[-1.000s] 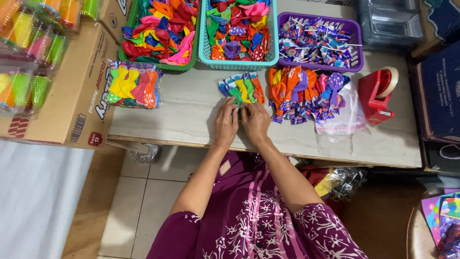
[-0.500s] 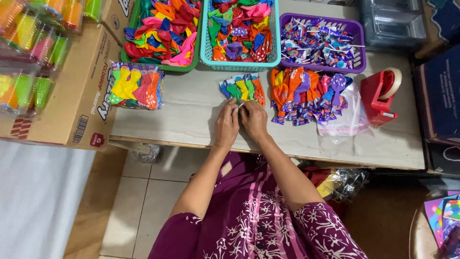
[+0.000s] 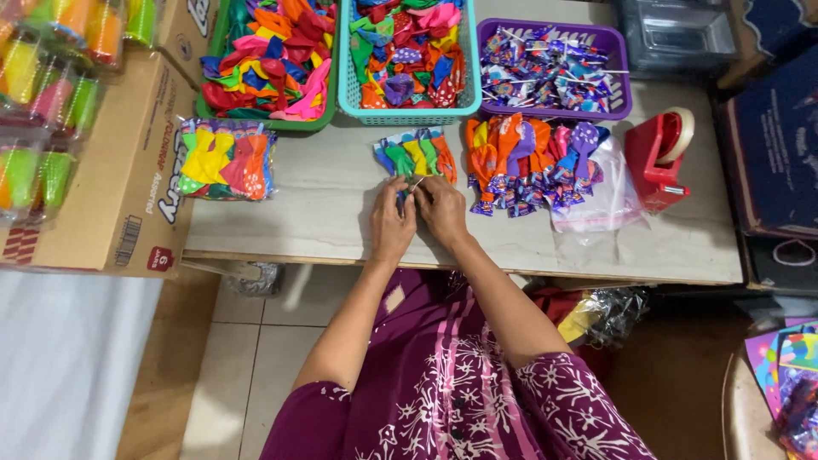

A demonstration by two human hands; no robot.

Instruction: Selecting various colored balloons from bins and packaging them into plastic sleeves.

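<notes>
On the pale tabletop (image 3: 298, 221) lies a small row of flat balloons (image 3: 417, 155) in blue, green, yellow and orange. My left hand (image 3: 392, 223) and my right hand (image 3: 443, 209) meet just below that row, fingertips pinched together on the balloons' necks and a thin pale strip. To the right lies a fan of orange, pink and purple balloons with wrapped sweets (image 3: 528, 162), partly on a clear plastic bag (image 3: 596, 204).
A red tape dispenser (image 3: 658, 158) stands at right. Green basket (image 3: 260, 119) and teal basket (image 3: 407, 109) hold loose balloons; a purple basket (image 3: 622, 43) holds lollipops. A bagged balloon pack (image 3: 223, 160) lies left, beside a cardboard box (image 3: 128, 187).
Both hands stay together at the base of the balloon row, with only small finger movement. The view has shifted slightly.
</notes>
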